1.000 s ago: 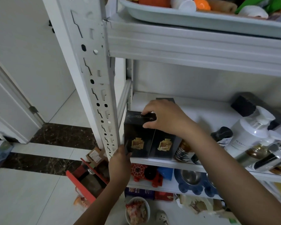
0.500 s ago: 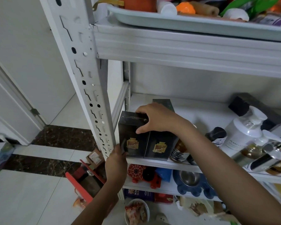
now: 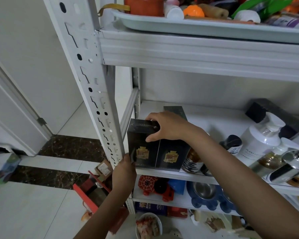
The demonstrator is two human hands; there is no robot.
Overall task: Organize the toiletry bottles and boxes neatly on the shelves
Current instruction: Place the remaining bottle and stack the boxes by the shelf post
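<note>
Two black boxes with gold emblems stand upright side by side at the left front of the middle shelf (image 3: pixel 205 121). My right hand (image 3: pixel 164 125) grips the top of the left black box (image 3: pixel 141 149), thumb on its front face. My left hand (image 3: pixel 124 171) touches that box's lower left corner beside the shelf post; its fingers are hidden behind the hand. The second black box (image 3: pixel 171 156) stands against the first. To the right stand a white pump bottle (image 3: pixel 259 140), a dark-capped bottle (image 3: pixel 232 144) and an amber pump bottle (image 3: pixel 273 159).
A perforated white post (image 3: pixel 97 94) rises just left of the boxes. A grey tray (image 3: pixel 214 30) of assorted items sits on the top shelf. Toys and blue bowls fill the lower shelf (image 3: pixel 176 199). A red carton (image 3: pixel 93 192) and a food bowl (image 3: pixel 148 226) lie on the floor.
The view has shifted slightly. Both hands keep their hold on the left black box, which has edged a little closer to the post.
</note>
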